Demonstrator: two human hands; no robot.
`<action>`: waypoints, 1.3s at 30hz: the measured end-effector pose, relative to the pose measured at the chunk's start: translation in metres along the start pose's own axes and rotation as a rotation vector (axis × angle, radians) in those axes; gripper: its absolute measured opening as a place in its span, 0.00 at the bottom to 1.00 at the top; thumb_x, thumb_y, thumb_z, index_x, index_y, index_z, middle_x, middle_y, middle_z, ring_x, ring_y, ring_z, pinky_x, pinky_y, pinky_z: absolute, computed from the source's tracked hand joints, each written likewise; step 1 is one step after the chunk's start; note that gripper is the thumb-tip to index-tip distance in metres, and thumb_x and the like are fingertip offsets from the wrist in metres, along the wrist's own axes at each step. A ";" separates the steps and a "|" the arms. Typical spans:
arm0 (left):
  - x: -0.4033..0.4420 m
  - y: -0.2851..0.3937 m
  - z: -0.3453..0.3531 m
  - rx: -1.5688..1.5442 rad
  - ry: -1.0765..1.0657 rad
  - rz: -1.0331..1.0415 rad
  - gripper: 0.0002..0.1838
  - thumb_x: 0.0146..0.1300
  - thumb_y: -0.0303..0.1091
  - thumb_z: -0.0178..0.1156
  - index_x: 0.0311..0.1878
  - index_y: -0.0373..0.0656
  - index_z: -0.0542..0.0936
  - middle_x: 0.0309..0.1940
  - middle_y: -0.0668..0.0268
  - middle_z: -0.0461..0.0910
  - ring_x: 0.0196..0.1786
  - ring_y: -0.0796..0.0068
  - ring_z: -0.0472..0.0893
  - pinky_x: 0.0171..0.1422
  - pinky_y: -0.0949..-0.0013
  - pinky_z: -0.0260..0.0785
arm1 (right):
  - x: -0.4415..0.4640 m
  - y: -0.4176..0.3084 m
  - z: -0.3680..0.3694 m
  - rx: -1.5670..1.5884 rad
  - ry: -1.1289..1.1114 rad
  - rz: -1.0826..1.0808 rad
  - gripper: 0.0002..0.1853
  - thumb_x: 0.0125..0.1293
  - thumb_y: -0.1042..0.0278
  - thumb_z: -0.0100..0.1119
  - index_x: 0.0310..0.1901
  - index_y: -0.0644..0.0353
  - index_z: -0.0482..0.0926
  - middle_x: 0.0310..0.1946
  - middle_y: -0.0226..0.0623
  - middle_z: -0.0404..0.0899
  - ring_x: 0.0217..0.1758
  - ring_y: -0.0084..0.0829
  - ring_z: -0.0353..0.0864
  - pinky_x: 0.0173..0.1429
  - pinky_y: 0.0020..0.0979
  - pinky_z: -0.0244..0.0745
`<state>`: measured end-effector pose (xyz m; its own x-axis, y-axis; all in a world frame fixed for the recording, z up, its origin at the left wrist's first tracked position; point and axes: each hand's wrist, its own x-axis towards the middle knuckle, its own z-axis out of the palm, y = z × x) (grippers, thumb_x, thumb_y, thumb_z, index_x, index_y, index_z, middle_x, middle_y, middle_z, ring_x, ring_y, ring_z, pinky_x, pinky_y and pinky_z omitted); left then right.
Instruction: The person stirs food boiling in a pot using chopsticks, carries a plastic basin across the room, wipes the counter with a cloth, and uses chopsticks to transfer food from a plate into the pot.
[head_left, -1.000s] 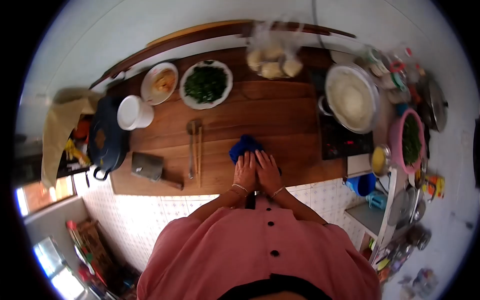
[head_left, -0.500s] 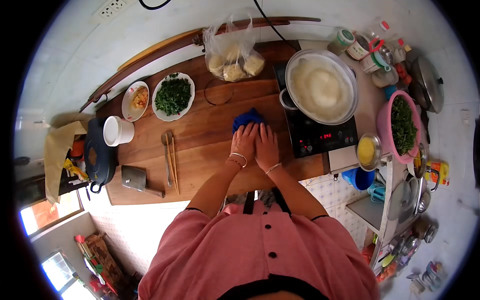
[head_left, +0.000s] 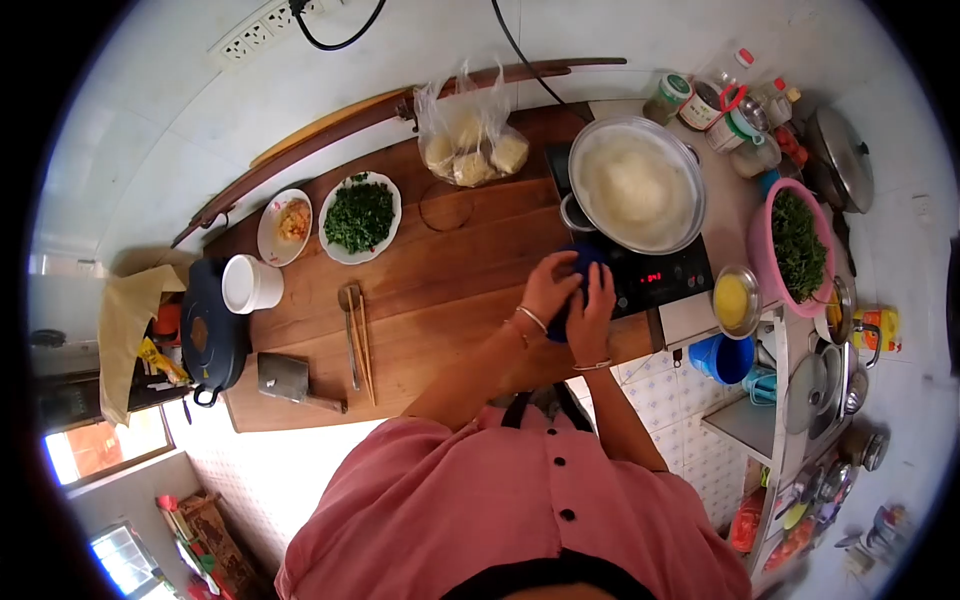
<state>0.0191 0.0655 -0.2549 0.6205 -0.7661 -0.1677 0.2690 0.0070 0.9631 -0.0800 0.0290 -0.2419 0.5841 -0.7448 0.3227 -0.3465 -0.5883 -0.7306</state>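
A bunched dark blue cloth (head_left: 588,257) lies at the left edge of the black induction cooker (head_left: 655,272), partly hidden under my hands. My left hand (head_left: 549,290) curls over the cloth's left side. Close beside it, my right hand (head_left: 592,312) is bent round the right side, its fingertips near the cooker panel. Behind the hands a wide steel pot (head_left: 694,215) of pale, cloudy liquid stands on the cooker, whose red display is lit.
On the wooden table (head_left: 450,270) are a plate of chopped greens (head_left: 358,216), a bowl (head_left: 268,243), a white tub (head_left: 252,285), a cleaver (head_left: 284,377), chopsticks (head_left: 365,350), a spoon (head_left: 352,335) and a bag of pale lumps (head_left: 470,150). A pink basin (head_left: 768,255) holds greens at right.
Both hands and the blue cloth have moved right across the table to the cooker's edge. My hands have gone from lying flat on the cloth to curling round it. The view has shifted slightly.
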 end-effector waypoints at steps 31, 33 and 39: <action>0.041 0.041 -0.135 -0.590 0.021 -0.473 0.17 0.65 0.32 0.54 0.56 0.37 0.70 0.45 0.63 0.76 0.46 0.71 0.76 0.52 0.70 0.70 | 0.054 -0.076 0.109 0.391 -0.054 0.175 0.26 0.59 0.71 0.55 0.60 0.60 0.67 0.62 0.50 0.61 0.66 0.46 0.60 0.68 0.38 0.55; 0.016 0.041 -0.119 -0.777 -0.138 -0.514 0.16 0.68 0.38 0.50 0.55 0.44 0.71 0.48 0.65 0.76 0.52 0.68 0.75 0.56 0.65 0.69 | 0.035 -0.077 0.082 0.339 -0.111 0.184 0.27 0.60 0.67 0.58 0.62 0.57 0.66 0.65 0.48 0.56 0.66 0.46 0.57 0.69 0.37 0.53; -0.039 0.085 -0.026 -0.661 -0.436 -0.628 0.28 0.70 0.54 0.41 0.67 0.50 0.59 0.62 0.66 0.65 0.63 0.66 0.66 0.66 0.60 0.59 | 0.008 -0.069 -0.029 -0.001 -0.091 0.087 0.27 0.58 0.70 0.59 0.62 0.53 0.68 0.64 0.48 0.58 0.64 0.48 0.60 0.66 0.40 0.55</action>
<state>0.0369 0.1122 -0.1722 -0.0618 -0.9206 -0.3855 0.8905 -0.2253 0.3953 -0.0728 0.0548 -0.1714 0.6157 -0.7616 0.2019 -0.3999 -0.5228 -0.7528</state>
